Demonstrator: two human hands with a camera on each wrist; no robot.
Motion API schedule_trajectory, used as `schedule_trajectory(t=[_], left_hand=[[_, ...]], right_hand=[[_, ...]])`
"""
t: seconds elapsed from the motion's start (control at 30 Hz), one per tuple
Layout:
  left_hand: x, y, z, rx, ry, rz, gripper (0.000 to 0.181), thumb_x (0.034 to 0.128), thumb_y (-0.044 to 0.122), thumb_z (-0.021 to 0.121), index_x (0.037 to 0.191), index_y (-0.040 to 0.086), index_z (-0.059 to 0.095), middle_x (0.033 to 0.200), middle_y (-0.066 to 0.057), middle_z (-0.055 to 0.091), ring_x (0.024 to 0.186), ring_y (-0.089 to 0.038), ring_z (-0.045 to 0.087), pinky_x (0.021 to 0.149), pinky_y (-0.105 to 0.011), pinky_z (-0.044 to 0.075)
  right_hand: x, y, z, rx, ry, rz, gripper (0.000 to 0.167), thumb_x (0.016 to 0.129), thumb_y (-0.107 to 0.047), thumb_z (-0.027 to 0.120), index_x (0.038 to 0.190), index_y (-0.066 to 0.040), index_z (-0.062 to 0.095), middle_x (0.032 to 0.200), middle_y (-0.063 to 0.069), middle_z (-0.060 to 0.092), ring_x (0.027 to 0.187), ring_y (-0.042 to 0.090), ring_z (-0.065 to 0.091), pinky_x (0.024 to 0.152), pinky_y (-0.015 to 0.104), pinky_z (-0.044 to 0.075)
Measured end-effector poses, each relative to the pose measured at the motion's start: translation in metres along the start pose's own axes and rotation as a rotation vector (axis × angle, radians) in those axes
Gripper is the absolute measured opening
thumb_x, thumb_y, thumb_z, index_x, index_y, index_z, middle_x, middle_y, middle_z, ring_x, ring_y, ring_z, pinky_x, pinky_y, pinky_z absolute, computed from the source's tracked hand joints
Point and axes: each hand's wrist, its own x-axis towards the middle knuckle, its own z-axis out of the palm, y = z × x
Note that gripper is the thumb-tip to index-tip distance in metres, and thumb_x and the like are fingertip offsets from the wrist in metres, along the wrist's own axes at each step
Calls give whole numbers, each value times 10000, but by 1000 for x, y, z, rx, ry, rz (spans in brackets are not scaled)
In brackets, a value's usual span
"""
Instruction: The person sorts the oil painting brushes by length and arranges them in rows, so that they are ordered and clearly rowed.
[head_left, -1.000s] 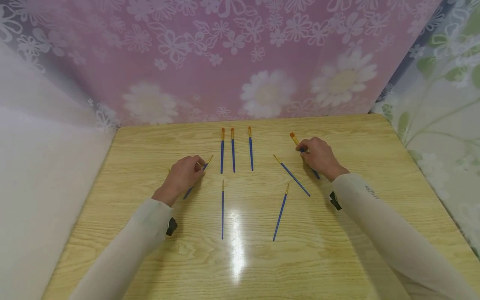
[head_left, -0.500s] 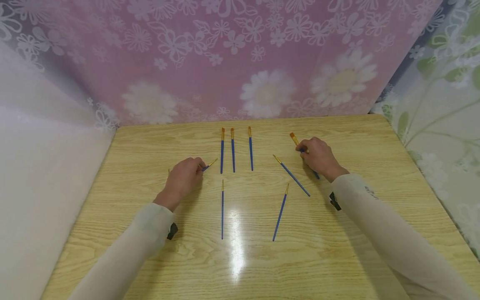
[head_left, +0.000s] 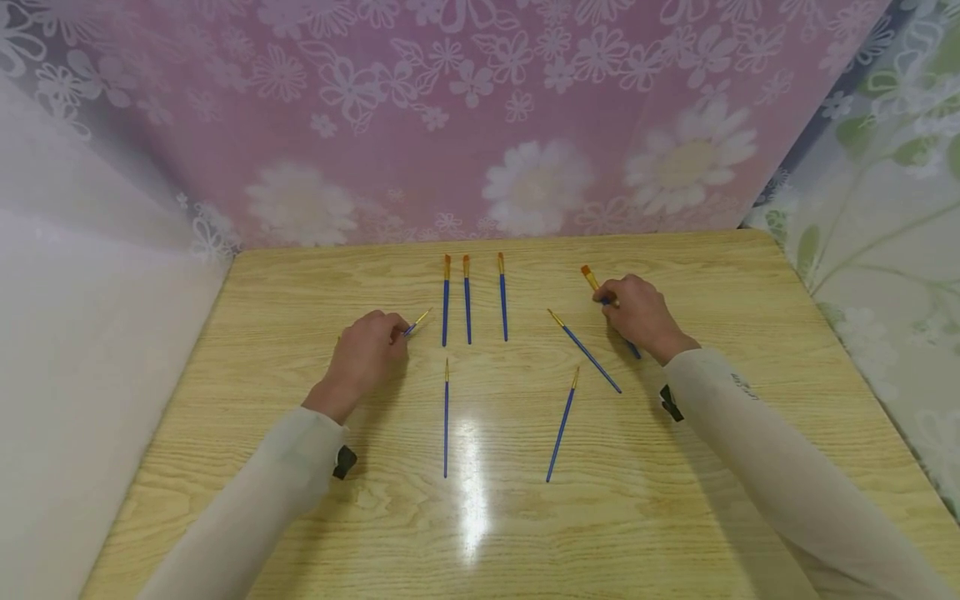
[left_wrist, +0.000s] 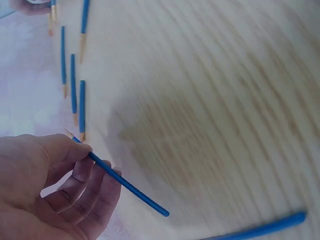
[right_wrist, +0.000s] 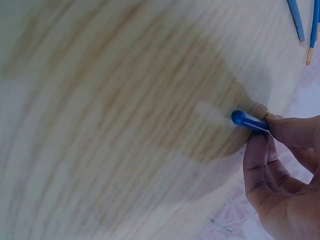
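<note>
Right hand pinches the broad brush [head_left: 590, 278] at the counter's [head_left: 375, 542] right, left hand [head_left: 366, 354] the slim brush [left_wrist: 131, 186] at left, both near the ferrule [head_left: 422, 317], probably for tip control. Another brush [left_wrist: 270, 227] runs off the left wrist view; whether the broad one touches wood, can't tell.

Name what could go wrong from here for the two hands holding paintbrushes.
The left hand pinches a thin brush, tip toward the row of three brushes; it might nudge the nearest. Pinched near its bristle end, it may also swivel. The right hand holds a wide brush beside a slanting brush, which it could bump.
</note>
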Motion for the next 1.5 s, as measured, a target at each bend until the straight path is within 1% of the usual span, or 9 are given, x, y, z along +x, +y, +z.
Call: schedule_trajectory(t=[0.17,0.33,0.4,0.5,0.6,0.77,1.0,1.2,1.5], left_hand=[[-3,4,-2,-77,-36,-12,269,1077,105,587,1282,32,746,1176,-146,767,1043,-317,727,898,-492,599],[-12,11,-2,-182,-78,-4,303,1100,116,570,1391,74,644,1231,-171,770,1017,-314,745,805,-438,605],[-16,14,0,-209,-93,-2,295,1106,113,565,1397,102,616,1244,-176,764,1005,-317,745,773,-420,595],[-20,19,4,-228,-115,-4,246,1107,121,576,1343,130,645,1251,-148,763,1046,-304,739,804,-423,588],[-24,24,10,-233,-135,8,213,1101,133,597,1285,143,703,1220,-102,771,1060,-276,735,849,-434,587],[-32,34,21,-243,-152,45,188,1079,161,660,1244,141,747,1107,-40,769,968,-212,719,843,-416,583],[-44,47,36,-235,-146,79,135,1054,202,738,1176,146,751,1000,32,733,828,-127,603,803,-352,528],[-51,55,41,-206,-131,81,106,1051,213,746,1146,164,741,965,67,683,829,-119,573,818,-346,518],[-62,60,48,-135,-95,167,96,1053,219,735,1129,161,742,947,65,641,818,-96,571,761,-297,516]], right_hand=[[0,1,-1,-2,-3,-4,259,1072,-6,624,1307,41,724,1228,284,671,1151,450,618,975,640,515],[-2,-1,-2,-2,-3,4,258,1073,-5,626,1307,37,725,1231,284,669,1159,449,617,982,638,515],[-2,-1,-2,-4,-4,6,258,1074,-8,627,1308,35,726,1234,283,671,1166,450,615,992,644,511],[-1,-2,-2,-6,-6,4,257,1074,-10,628,1307,36,727,1238,285,672,1176,456,614,1006,656,504],[-1,-1,-1,-8,-1,4,253,1072,-9,631,1301,31,730,1228,277,677,1166,451,618,1003,656,505],[1,0,0,-13,7,2,249,1069,-7,633,1294,27,733,1213,264,684,1147,441,625,983,637,519],[0,-1,0,-10,-1,12,254,1074,-13,625,1302,30,728,1225,270,665,1159,448,613,997,642,509],[1,-1,0,-15,-4,17,254,1078,-19,623,1305,26,727,1226,266,667,1154,438,615,997,635,511],[1,-1,0,-11,-15,26,261,1085,-23,614,1320,24,719,1260,273,652,1201,456,600,1030,656,495]])
